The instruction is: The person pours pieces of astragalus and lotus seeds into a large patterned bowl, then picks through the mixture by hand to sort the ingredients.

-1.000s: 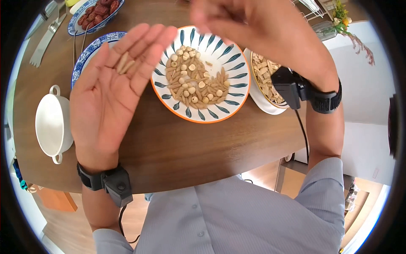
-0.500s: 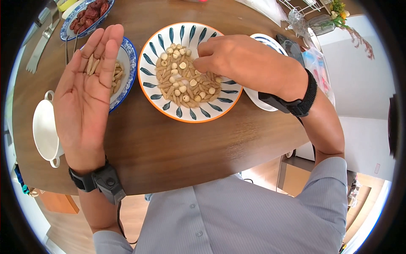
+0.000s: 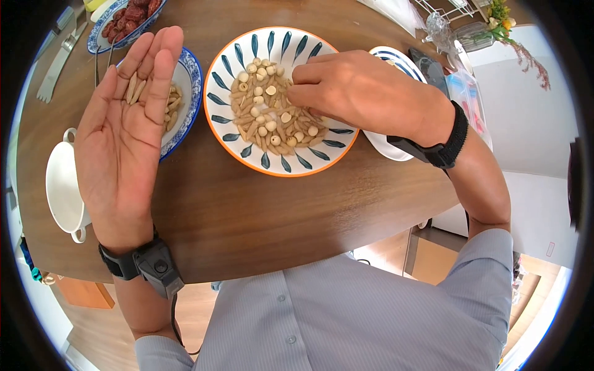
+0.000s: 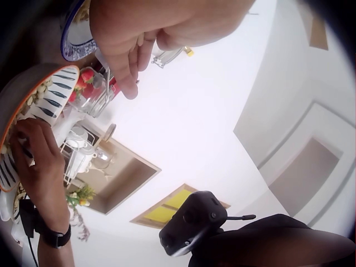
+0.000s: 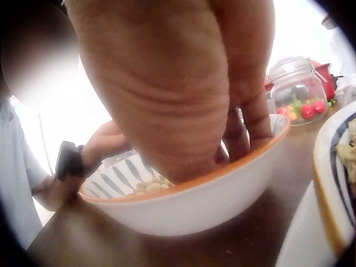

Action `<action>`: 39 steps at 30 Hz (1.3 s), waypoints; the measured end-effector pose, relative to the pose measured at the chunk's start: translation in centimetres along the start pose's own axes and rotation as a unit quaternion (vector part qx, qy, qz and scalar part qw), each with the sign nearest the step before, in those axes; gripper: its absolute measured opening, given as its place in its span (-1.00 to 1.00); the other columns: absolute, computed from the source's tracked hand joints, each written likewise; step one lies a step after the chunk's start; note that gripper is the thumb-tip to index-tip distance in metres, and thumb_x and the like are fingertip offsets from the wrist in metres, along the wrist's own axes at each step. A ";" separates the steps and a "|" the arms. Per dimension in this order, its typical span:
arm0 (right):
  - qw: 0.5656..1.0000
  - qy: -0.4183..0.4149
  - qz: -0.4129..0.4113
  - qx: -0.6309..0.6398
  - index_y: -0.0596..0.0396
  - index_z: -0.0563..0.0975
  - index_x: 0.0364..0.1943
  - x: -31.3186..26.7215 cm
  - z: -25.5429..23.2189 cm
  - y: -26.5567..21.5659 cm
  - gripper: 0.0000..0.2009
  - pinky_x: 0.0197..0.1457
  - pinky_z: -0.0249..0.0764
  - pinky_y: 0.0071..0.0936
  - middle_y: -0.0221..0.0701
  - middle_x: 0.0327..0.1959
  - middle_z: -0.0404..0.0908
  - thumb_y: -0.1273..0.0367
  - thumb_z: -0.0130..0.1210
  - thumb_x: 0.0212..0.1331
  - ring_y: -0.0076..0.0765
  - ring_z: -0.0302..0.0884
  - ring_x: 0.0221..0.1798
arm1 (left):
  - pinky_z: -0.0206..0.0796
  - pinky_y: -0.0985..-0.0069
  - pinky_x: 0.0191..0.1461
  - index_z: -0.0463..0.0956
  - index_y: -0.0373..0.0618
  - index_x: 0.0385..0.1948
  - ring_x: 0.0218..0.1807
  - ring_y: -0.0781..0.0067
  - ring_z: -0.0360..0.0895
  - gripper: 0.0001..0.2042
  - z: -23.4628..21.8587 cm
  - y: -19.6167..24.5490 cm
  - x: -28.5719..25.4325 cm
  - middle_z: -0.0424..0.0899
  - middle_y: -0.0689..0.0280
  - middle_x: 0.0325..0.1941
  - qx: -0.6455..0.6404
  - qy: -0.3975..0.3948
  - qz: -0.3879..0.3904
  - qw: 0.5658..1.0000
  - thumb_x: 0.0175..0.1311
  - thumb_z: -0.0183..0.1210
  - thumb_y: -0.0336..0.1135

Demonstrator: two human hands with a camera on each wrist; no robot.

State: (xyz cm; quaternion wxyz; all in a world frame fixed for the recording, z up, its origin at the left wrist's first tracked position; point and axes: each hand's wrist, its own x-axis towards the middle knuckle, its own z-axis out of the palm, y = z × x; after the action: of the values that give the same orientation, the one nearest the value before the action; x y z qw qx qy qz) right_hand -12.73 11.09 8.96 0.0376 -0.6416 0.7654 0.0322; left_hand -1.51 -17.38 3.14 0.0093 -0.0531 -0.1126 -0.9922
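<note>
My left hand [image 3: 120, 154] is palm up with its fingers extended. A few long tan pieces [image 3: 135, 89] lie on its fingers. It overlaps a blue-rimmed bowl [image 3: 197, 93] of similar pieces in the head view. To its right stands a wide bowl [image 3: 221, 148] with an orange rim and dark leaf marks. Round cream lotus seeds [image 3: 258, 100] are mixed there with many tan pieces [image 3: 250, 131]. Over its right side, my right hand [image 3: 374, 96] reaches down into the contents with bent fingers. Those fingertips are hidden, so I cannot tell whether they pinch anything.
A white two-handled cup [image 3: 62, 185] stands at the left, below a metal fork [image 3: 59, 74]. Dried red dates [image 3: 129, 23] fill a dish at the back left. Beneath my right wrist is a striped white dish [image 3: 396, 149]. A clip-top glass jar [image 5: 300, 92] stands farther back.
My right hand has come down from above and left of the dish into the orange-rimmed bowl. My left hand has shifted left, still bearing the tan pieces; the last half second shows little movement.
</note>
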 end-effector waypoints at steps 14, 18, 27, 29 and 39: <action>0.997 -0.039 0.001 -0.071 0.23 0.66 -0.11 0.5 0.3 0.3 -0.77 -0.09 0.69 -0.26 -0.17 -0.34 0.67 0.50 0.12 0.17 -0.08 0.74 -0.19 | -0.04 0.15 0.75 -0.03 -0.62 0.46 0.67 -0.12 -0.05 -0.52 0.3 -0.1 0.0 0.00 -0.34 0.59 0.019 -0.008 -0.008 1.000 0.67 -0.32 -0.42; 0.992 -0.044 -0.001 -0.114 0.25 0.65 -0.10 0.4 0.3 -0.1 -0.77 -0.12 0.68 -0.29 -0.21 -0.35 0.66 0.50 0.11 0.18 -0.12 0.73 -0.21 | -0.07 0.14 0.76 -0.04 -0.62 0.46 0.67 -0.12 -0.07 -0.52 0.3 -0.2 0.0 -0.01 -0.34 0.59 0.032 -0.003 -0.004 0.999 0.67 -0.32 -0.42; 0.995 0.028 -0.042 -0.091 0.21 0.56 -0.27 0.4 0.0 1.8 -0.88 -0.18 0.59 -0.21 -0.22 -0.47 0.60 0.43 0.10 0.22 -0.05 0.66 -0.32 | -0.13 0.13 0.77 -0.04 -0.63 0.46 0.68 -0.15 -0.09 -0.51 1.9 -1.3 -0.1 -0.05 -0.35 0.61 0.049 -0.001 -0.060 0.997 0.68 -0.34 -0.38; 0.999 0.036 -0.016 -0.004 0.21 0.52 -0.25 1.1 -1.8 2.4 -0.90 -0.24 0.55 -0.26 -0.25 -0.47 0.58 0.48 0.15 0.21 -0.08 0.64 -0.33 | -0.13 0.13 0.77 -0.05 -0.63 0.46 0.68 -0.16 -0.10 -0.49 2.3 -1.6 -0.1 -0.04 -0.36 0.60 0.063 0.008 -0.074 0.995 0.68 -0.34 -0.36; 0.955 0.088 -0.234 0.158 0.25 0.49 -0.14 8.1 -6.1 0.4 -0.78 -0.18 0.55 -0.16 -0.05 -0.30 0.60 0.56 0.18 0.13 0.15 0.63 -0.22 | 0.12 0.00 0.65 0.26 -0.31 0.37 0.49 0.01 0.35 -0.59 0.5 -3.2 -0.8 0.39 0.05 0.48 0.047 -0.046 -0.143 0.987 0.66 -0.25 -0.28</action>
State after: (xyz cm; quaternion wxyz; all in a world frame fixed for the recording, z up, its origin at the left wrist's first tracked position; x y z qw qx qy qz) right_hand -14.67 2.66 14.27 0.0775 -0.7889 0.5896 -0.1549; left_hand -0.80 -14.19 2.87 -0.1358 -0.0814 -0.1656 -0.9734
